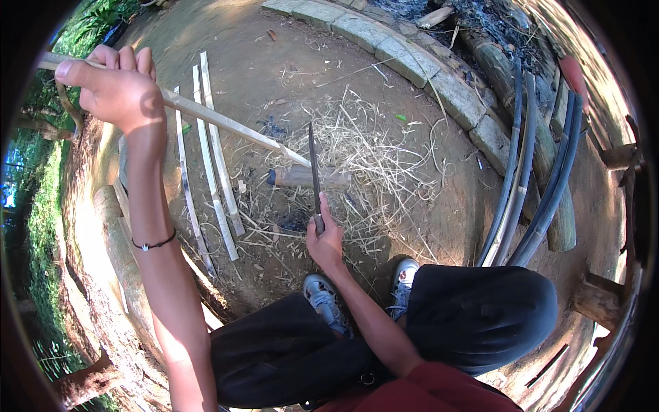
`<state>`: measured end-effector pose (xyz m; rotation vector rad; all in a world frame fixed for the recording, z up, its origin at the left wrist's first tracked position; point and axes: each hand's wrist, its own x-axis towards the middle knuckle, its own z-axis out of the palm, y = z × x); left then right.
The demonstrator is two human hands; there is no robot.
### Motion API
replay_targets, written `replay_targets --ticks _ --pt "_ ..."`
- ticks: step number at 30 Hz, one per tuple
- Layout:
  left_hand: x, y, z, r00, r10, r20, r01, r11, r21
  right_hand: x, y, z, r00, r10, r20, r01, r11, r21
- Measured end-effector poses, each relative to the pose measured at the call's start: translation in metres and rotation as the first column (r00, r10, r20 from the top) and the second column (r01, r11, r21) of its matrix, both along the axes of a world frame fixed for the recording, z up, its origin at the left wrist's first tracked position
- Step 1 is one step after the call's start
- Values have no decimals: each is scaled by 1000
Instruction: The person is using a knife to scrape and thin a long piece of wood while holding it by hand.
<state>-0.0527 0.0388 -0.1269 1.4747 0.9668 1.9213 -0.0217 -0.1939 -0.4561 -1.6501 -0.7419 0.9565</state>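
Note:
High at the left, my left hand [123, 89] is closed round a long pale bamboo strip [226, 123]. The strip slants down to the right, its lower end by the blade of a knife [314, 161]. My right hand [325, 240] grips the knife by its handle, the dark narrow blade pointing away from me. Whether blade and strip touch, I cannot tell. Below the blade a short log [295, 178] lies crosswise on the ground, partly covered by thin curled shavings [374, 158].
Several split bamboo strips [216, 161] lie to the left of the shavings. Darker bamboo lengths [525, 165] rest at the right, beside a thick log [563, 220]. A curved stone kerb [412, 62] borders ash and charred wood [487, 34]. My shoes [322, 295] stand close to the shavings.

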Motion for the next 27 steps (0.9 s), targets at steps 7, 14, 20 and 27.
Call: replay_targets --ticks 7,14,20,27 --pt "-37 11 12 855 -514 -65 485 839 -248 7 6 -1 999 -41 -24 42 999 26" --pt "-46 14 1 764 -644 48 633 733 -248 24 25 78 995 75 64 -82 991 110" --pt "-18 -6 6 928 -372 -6 352 882 -314 28 22 45 998 15 64 -20 997 80" --pt "2 -25 14 952 -301 -61 260 897 -357 29 11 91 999 49 -6 -48 991 125"
